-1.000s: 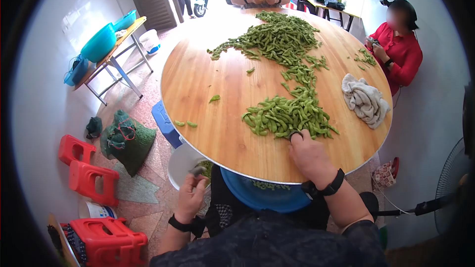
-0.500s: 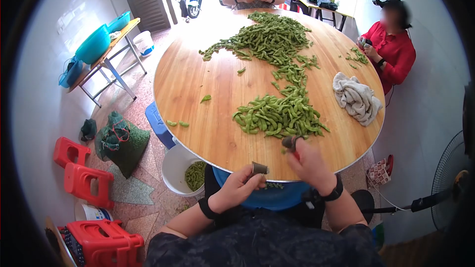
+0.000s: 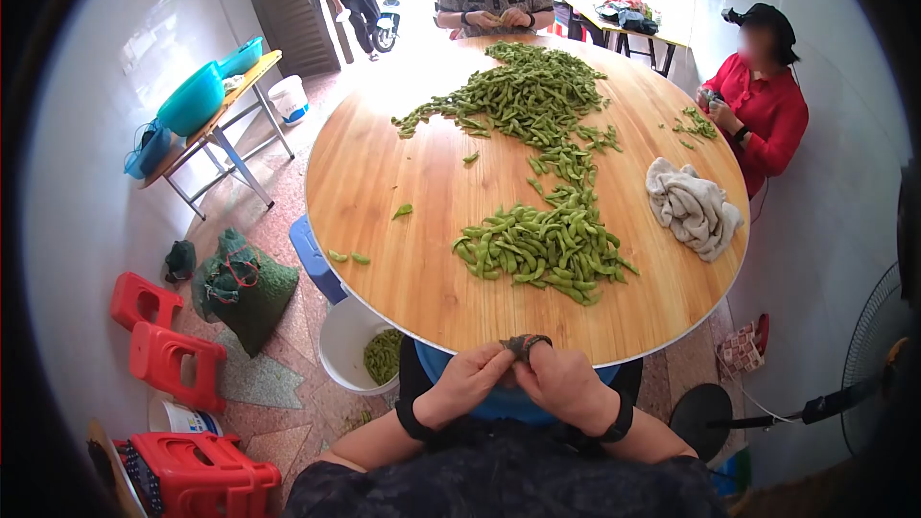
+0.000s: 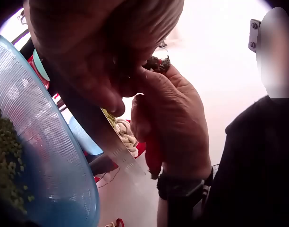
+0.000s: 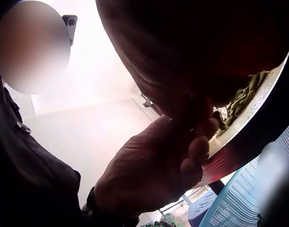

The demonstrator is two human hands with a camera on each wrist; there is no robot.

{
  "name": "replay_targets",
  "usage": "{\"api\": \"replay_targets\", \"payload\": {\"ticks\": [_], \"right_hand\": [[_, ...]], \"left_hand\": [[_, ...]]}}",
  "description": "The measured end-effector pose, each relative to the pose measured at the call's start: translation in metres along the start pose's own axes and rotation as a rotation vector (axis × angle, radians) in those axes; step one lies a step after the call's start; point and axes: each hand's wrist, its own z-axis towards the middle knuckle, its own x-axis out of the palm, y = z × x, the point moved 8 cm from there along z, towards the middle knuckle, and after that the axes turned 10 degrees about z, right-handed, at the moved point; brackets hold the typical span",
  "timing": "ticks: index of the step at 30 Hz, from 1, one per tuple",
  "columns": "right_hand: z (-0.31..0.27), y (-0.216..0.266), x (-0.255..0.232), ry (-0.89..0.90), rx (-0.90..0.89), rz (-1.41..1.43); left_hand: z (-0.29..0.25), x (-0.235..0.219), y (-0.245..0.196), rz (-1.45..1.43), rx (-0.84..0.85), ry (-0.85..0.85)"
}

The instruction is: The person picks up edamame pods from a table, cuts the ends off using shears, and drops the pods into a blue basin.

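From the head view, my left hand (image 3: 467, 382) and my right hand (image 3: 559, 386) meet at the near rim of the round table (image 3: 403, 259), fingers curled in toward each other. Between their fingertips is a small dark piece (image 3: 524, 343), pinched from both sides; I cannot tell what it is. The heap of green pods (image 3: 539, 247) lies on the table just beyond my hands, apart from them, and a crumpled cloth (image 3: 693, 205) sits off to its right. A white bucket (image 3: 347, 345) with pods in it stands on the floor to my left.

The left wrist view shows my right hand (image 4: 170, 123) curled, the dark piece (image 4: 158, 64) at the fingertips up top, and a blue basin (image 4: 50, 156) below holding green bits.

The right wrist view shows my left hand (image 5: 154, 168) curled against my right, the table edge behind; the pinched piece is hidden here.
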Motion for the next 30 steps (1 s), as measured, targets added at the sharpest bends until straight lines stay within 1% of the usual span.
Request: {"api": "replay_targets", "payload": {"ticks": [2,6,8,9,11,12,14,15,17,18,19,21,22,23,25,26,27,29,30], "right_hand": [[-0.002,-0.003,0.000,0.049,0.048,-0.005],[0.000,0.001,-0.006,0.117,0.011,-0.013],[0.001,0.013,-0.007,0.189,-0.099,-0.002],[-0.001,0.011,-0.008,0.189,-0.098,-0.002],[-0.008,0.012,0.000,0.295,-0.180,-0.073],[-0.010,0.012,0.000,0.296,-0.180,-0.072],[-0.012,0.024,-0.002,0.340,-0.302,0.036],[-0.013,0.027,-0.003,0.379,-0.339,0.058],[-0.017,0.023,0.003,0.368,-0.272,0.045],[-0.012,0.025,0.000,0.323,-0.223,0.083],[-0.013,0.028,0.003,0.322,-0.236,0.084],[-0.017,-0.001,0.008,0.253,0.159,0.190],[-0.019,-0.006,0.009,0.200,0.174,0.297],[-0.019,-0.010,0.014,0.202,0.164,0.301],[-0.026,-0.018,0.022,0.186,0.229,0.381],[-0.024,-0.013,0.019,0.158,0.180,0.424],[-0.026,-0.014,0.018,0.164,0.194,0.431],[-0.030,-0.026,0.025,0.249,0.357,0.518],[-0.029,-0.026,0.024,0.265,0.383,0.523]], "left_hand": [[-0.004,0.002,-0.003,0.119,-0.039,0.070],[-0.011,0.002,-0.001,0.058,-0.091,0.081],[-0.016,0.007,0.002,-0.035,-0.173,0.153],[-0.017,0.007,0.000,-0.036,-0.174,0.154],[-0.023,0.009,0.003,-0.010,-0.287,0.174],[-0.025,0.005,0.006,-0.011,-0.287,0.173],[-0.033,0.012,0.016,0.069,-0.332,0.463],[-0.036,0.013,0.014,0.082,-0.317,0.498],[-0.040,0.018,0.017,-0.058,-0.306,0.472],[-0.039,0.017,0.011,-0.087,-0.317,0.419],[-0.038,0.016,0.011,-0.081,-0.311,0.409],[-0.033,0.010,0.008,-0.077,-0.232,0.331],[-0.033,0.008,0.001,-0.028,-0.193,0.295],[-0.031,0.006,0.002,-0.022,-0.189,0.286],[-0.033,0.004,0.003,0.039,-0.144,0.240],[-0.032,0.003,0.001,0.055,-0.121,0.218],[-0.031,0.003,-0.003,0.040,-0.099,0.190],[-0.028,0.000,0.000,0.059,-0.062,0.160],[-0.026,0.001,-0.001,0.058,-0.062,0.156]]}}
